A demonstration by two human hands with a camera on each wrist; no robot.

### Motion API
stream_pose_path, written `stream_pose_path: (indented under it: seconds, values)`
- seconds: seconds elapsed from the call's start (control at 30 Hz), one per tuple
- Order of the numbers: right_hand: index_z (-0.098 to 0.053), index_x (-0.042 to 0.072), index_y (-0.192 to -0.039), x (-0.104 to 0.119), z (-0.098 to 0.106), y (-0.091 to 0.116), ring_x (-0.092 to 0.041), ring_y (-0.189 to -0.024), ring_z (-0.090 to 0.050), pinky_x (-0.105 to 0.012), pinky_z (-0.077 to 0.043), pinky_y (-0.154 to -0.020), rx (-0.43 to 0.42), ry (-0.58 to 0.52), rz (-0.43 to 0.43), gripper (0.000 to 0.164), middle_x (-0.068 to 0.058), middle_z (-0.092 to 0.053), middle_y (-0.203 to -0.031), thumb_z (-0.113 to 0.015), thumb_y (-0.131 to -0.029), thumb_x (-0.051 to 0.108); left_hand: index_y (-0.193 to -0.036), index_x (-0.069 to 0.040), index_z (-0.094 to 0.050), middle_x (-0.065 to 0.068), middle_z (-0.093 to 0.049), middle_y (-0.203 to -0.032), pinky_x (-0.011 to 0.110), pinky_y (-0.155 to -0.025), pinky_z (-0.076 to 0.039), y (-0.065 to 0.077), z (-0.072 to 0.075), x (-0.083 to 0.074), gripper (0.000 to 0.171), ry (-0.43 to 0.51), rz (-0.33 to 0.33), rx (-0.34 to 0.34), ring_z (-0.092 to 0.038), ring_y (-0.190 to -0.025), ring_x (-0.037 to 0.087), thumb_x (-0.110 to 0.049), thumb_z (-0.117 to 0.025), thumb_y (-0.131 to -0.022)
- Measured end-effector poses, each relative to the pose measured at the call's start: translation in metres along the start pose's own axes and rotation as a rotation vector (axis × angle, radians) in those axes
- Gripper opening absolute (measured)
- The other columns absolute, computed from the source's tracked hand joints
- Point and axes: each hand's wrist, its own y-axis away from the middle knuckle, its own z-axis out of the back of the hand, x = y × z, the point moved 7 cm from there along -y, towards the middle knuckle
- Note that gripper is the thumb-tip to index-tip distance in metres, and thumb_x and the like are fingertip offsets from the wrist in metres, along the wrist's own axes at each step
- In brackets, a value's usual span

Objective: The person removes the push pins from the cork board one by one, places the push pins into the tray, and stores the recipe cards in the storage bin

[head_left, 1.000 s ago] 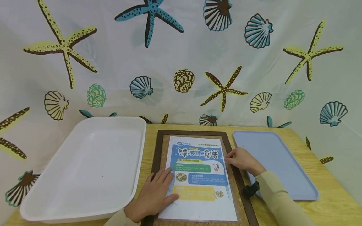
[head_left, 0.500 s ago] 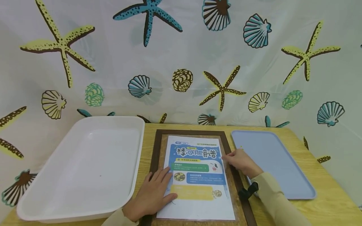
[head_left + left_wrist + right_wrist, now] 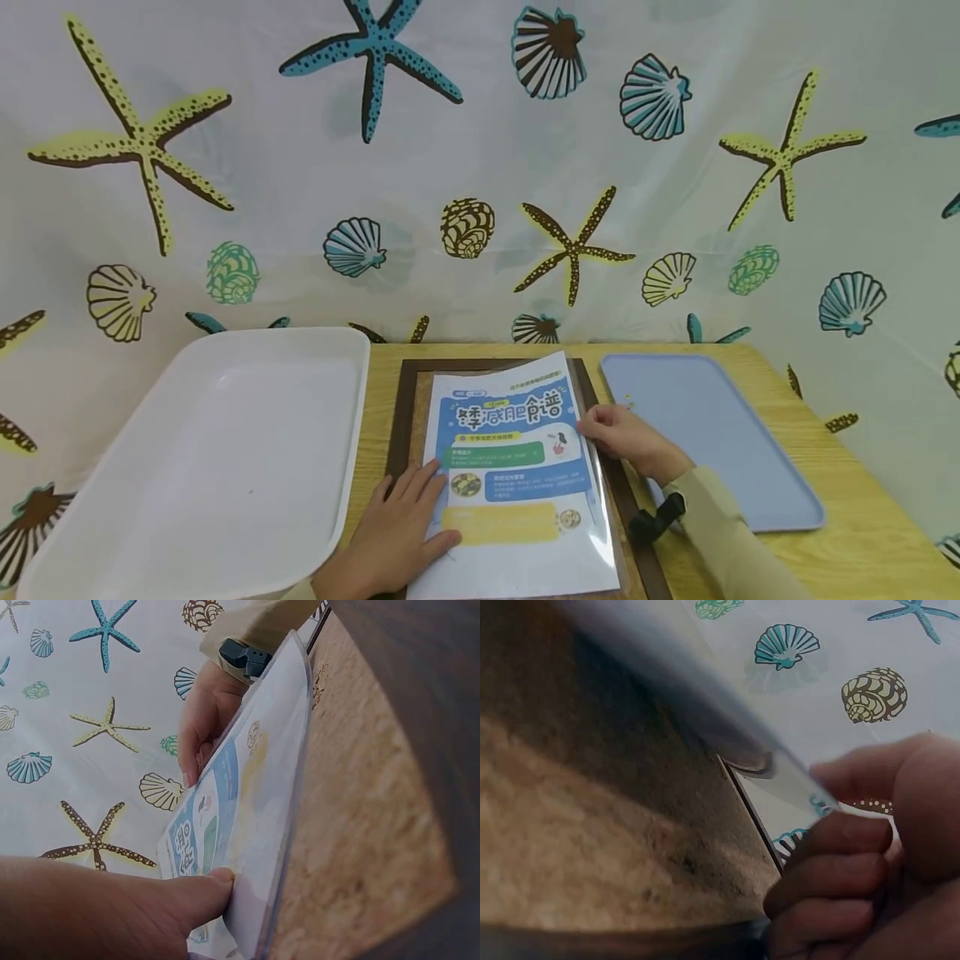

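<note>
A laminated poster sheet [image 3: 517, 479] with blue, green and yellow panels lies over a cork board [image 3: 367, 787] with a dark brown frame [image 3: 403, 408]. My right hand [image 3: 622, 433] pinches the sheet's right edge between thumb and curled fingers. That side is raised off the cork, as the right wrist view shows from beneath. My left hand [image 3: 397, 521] rests along the left edge, its fingers loosely extended and its thumb on the printed face. In the left wrist view, my left thumb [image 3: 202, 892] touches the sheet while the other fingers are out of sight.
To the left stands a large white tub [image 3: 217, 467]. A shallow blue tray [image 3: 720, 450] lies right of the board, partly behind my right forearm. A curtain [image 3: 420, 175] printed with shells and starfish hangs behind the wooden table [image 3: 855, 533].
The sheet's right side and upper right corner have risen from the board, pulled up by my right hand. My left hand stays at the left edge. The head view has shifted slightly.
</note>
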Motion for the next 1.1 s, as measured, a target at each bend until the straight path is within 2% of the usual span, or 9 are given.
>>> stream_pose_path:
  seconds: [0.07,0.17,0.27,0.33,0.43,0.53,0.67,0.83,1.1]
  values:
    - [-0.055,0.002,-0.089,0.001,-0.004,0.004,-0.010,-0.062,-0.045,-0.023,-0.035,-0.058,0.061,0.011,0.026,0.022,0.002,-0.054,-0.069,-0.055,-0.097,0.023,-0.139,-0.004,-0.045,0.018,-0.036,-0.150,0.068,-0.107,-0.022,0.000,-0.002,0.000,0.069,0.006,-0.004,-0.002,-0.030,-0.140,0.042,-0.047,-0.063,-0.089]
    - [-0.057,-0.005,-0.112,0.004,-0.009,0.011,-0.012,-0.076,-0.061,-0.023,-0.046,-0.069,0.158,0.007,0.060,0.031,-0.007,-0.069,-0.093,-0.051,-0.100,0.023,-0.139,-0.004,-0.045,0.017,-0.037,-0.150,0.068,-0.107,-0.022,0.000,-0.003,-0.001,0.069,0.004,-0.009,-0.007,-0.030,-0.140,0.041,-0.048,-0.063,-0.088]
    - [-0.049,-0.007,-0.132,0.006,-0.012,0.018,-0.015,-0.091,-0.067,-0.024,-0.050,-0.083,0.234,0.008,0.093,0.041,-0.016,-0.068,-0.113,-0.047,-0.102,0.022,-0.139,-0.004,-0.045,0.017,-0.037,-0.150,0.068,-0.107,-0.022,-0.001,-0.004,-0.002,0.069,0.000,-0.010,-0.012,-0.030,-0.140,0.042,-0.047,-0.064,-0.088]
    - [-0.047,-0.007,-0.134,0.007,-0.014,0.022,-0.015,-0.093,-0.067,-0.024,-0.050,-0.085,0.258,0.028,0.106,0.042,-0.019,-0.067,-0.116,-0.045,-0.102,0.020,-0.139,-0.004,-0.045,0.017,-0.036,-0.150,0.068,-0.107,-0.022,0.000,-0.005,-0.002,0.069,0.003,-0.004,-0.009,-0.030,-0.140,0.041,-0.047,-0.064,-0.088]
    - [-0.047,-0.008,-0.132,0.009,-0.018,0.030,-0.014,-0.091,-0.066,-0.022,-0.050,-0.082,0.275,0.074,0.133,0.039,-0.018,-0.067,-0.114,-0.042,-0.103,0.016,-0.139,-0.004,-0.045,0.017,-0.036,-0.151,0.068,-0.107,-0.022,0.001,-0.006,-0.002,0.070,0.008,-0.001,-0.002,-0.030,-0.140,0.041,-0.046,-0.065,-0.088]
    - [-0.047,-0.010,-0.129,0.013,-0.023,0.037,-0.010,-0.070,-0.061,-0.020,-0.047,-0.063,0.258,0.123,0.178,0.035,-0.013,-0.068,-0.092,-0.038,-0.104,0.013,-0.139,-0.004,-0.045,0.017,-0.036,-0.151,0.068,-0.107,-0.022,0.002,-0.006,-0.002,0.070,0.005,-0.001,0.004,-0.029,-0.141,0.041,-0.047,-0.064,-0.088]
    - [-0.044,-0.012,-0.125,0.020,-0.028,0.043,-0.007,-0.051,-0.042,-0.020,-0.034,-0.047,0.210,0.158,0.272,0.033,0.000,-0.049,-0.066,-0.034,-0.105,0.012,-0.139,-0.004,-0.045,0.017,-0.036,-0.151,0.067,-0.107,-0.023,0.003,-0.004,-0.003,0.070,-0.005,-0.002,0.003,-0.029,-0.141,0.041,-0.047,-0.064,-0.088]
    - [-0.039,-0.013,-0.130,0.020,-0.028,0.045,-0.006,-0.049,-0.038,-0.023,-0.036,-0.050,0.212,0.040,0.334,0.036,0.006,-0.039,-0.059,-0.029,-0.106,0.013,-0.140,-0.003,-0.044,0.017,-0.035,-0.152,0.067,-0.108,-0.023,0.004,-0.003,-0.003,0.070,-0.006,0.003,0.011,-0.029,-0.141,0.041,-0.047,-0.063,-0.089]
    - [-0.033,-0.011,-0.129,0.009,-0.027,0.041,-0.004,-0.057,-0.036,-0.022,-0.031,-0.056,0.232,-0.135,0.291,0.040,0.004,-0.035,-0.067,-0.029,-0.107,0.023,-0.143,-0.003,-0.041,0.020,-0.026,-0.155,0.067,-0.107,-0.023,0.003,0.002,0.000,0.069,0.058,0.032,-0.009,-0.030,-0.140,0.040,-0.042,-0.064,-0.090]
